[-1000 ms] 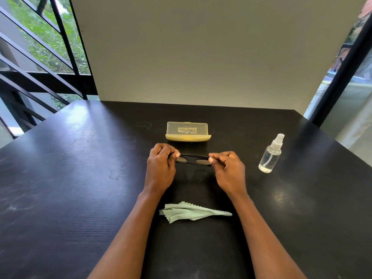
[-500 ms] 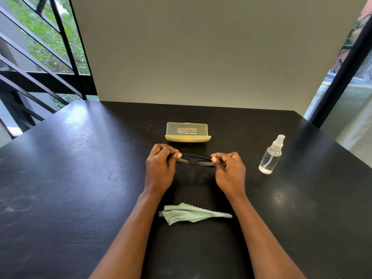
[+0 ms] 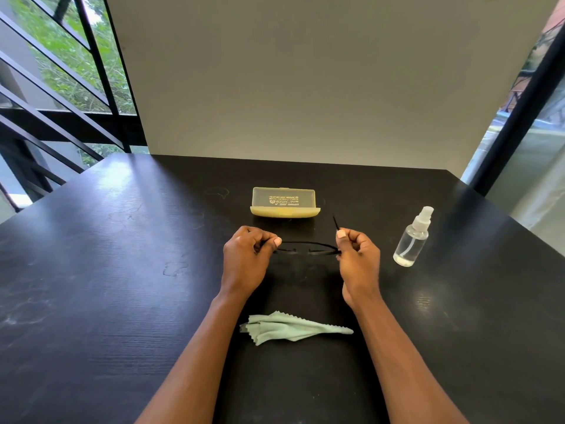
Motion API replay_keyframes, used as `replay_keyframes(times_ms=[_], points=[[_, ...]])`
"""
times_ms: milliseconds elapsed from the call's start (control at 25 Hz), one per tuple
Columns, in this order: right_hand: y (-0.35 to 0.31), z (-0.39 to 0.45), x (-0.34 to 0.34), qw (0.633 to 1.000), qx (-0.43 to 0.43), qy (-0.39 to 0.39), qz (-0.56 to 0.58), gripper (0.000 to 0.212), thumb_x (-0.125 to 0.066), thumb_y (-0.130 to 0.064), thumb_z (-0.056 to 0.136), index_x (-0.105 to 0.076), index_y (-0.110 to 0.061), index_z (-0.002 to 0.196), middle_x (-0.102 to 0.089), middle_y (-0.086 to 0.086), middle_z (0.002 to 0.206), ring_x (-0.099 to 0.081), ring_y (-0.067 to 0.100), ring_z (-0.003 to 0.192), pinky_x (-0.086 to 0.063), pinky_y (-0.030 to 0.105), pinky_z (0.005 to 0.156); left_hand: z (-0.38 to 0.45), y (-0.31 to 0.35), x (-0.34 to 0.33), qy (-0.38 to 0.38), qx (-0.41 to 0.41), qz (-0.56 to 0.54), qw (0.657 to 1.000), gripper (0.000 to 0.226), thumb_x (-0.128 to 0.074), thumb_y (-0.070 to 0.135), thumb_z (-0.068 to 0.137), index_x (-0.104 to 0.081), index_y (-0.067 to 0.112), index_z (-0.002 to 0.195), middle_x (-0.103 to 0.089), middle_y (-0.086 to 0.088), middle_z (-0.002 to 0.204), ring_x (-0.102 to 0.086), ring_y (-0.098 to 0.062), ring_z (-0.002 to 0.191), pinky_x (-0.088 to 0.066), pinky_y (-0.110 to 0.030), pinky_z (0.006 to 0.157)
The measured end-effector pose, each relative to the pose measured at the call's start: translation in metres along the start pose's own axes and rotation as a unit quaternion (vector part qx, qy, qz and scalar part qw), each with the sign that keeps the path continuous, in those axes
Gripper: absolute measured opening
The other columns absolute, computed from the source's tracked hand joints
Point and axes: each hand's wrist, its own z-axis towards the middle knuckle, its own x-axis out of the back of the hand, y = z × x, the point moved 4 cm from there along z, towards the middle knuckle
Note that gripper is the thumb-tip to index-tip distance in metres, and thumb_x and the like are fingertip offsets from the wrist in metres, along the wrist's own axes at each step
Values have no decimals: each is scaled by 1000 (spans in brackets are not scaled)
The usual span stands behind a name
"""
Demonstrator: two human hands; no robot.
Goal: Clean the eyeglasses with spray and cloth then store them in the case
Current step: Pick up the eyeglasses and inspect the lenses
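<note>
Black-framed eyeglasses (image 3: 305, 249) are held low over the table between both hands. My left hand (image 3: 247, 258) pinches the frame's left end. My right hand (image 3: 357, 258) pinches the right end, where one temple arm sticks up and away from me. A yellow translucent glasses case (image 3: 284, 201) lies closed just beyond the glasses. A clear spray bottle (image 3: 411, 240) with a white nozzle stands upright right of my right hand. A crumpled pale green cloth (image 3: 290, 327) lies between my forearms, near me.
The black table (image 3: 122, 270) runs to a light wall at the back. A dark stair railing and windows are on the left, and a dark post with glass on the right.
My right hand has swung the right temple arm open, so it now points up and away. Both hands have moved slightly apart with the glasses between them.
</note>
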Motion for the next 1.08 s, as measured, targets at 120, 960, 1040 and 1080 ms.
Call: replay_keyframes(times_ms=[120, 960, 1040, 1080], points=[[0, 1, 3, 994, -58, -6, 96, 4, -60, -12, 89, -62, -15, 88, -58, -4, 77, -52, 6, 70, -40, 21, 58, 0, -2, -1, -11, 20, 4, 1000, 8, -68, 20, 81, -73, 16, 86, -63, 4, 88, -55, 0, 74, -42, -1, 65], [-7, 0, 0, 990, -55, -51, 119, 7, -65, -9, 84, -67, -15, 86, -64, -2, 79, -55, 7, 73, -41, 20, 56, 4, -9, 1, 10, 161, -127, 979, 11, -66, 26, 83, -70, 16, 87, -64, 7, 70, -58, -5, 66, -43, -15, 61], [-8, 0, 1, 989, -60, -50, 127, 7, -65, -9, 84, -67, -15, 86, -63, -1, 79, -55, 7, 72, -41, 21, 57, 4, -14, 4, 29, 234, -253, 939, 6, -67, 22, 83, -69, 17, 82, -61, 5, 68, -54, -6, 64, -44, -19, 60], [-8, -1, 1, 988, -64, -51, 131, 7, -65, -9, 84, -67, -16, 85, -63, -1, 79, -54, 7, 71, -42, 21, 57, 4, -16, 5, 32, 265, -315, 911, 5, -67, 20, 83, -68, 16, 80, -59, 3, 68, -52, -7, 62, -44, -19, 58]])
